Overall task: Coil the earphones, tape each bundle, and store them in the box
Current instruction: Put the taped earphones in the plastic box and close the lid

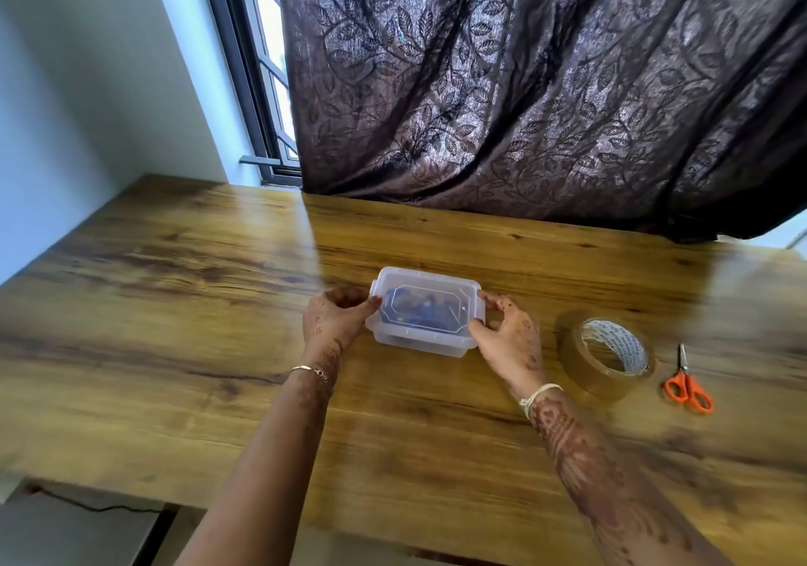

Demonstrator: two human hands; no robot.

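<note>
Box [425, 318]: lid on, earphones [417, 308] inside
Left hand [336, 316]: gripped box's left end, steadying
Right hand [506, 338]: pinched box's right end, likely latching

Rt of box [420, 344]: tape roll [581, 369], scissors [688, 381]; lft free.

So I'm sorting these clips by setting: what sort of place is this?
Probably a room in a home: a wood-grain table by a window with a dark leaf-patterned curtain, holding a brown packing-tape roll, orange-handled scissors and a clear plastic box.
</note>
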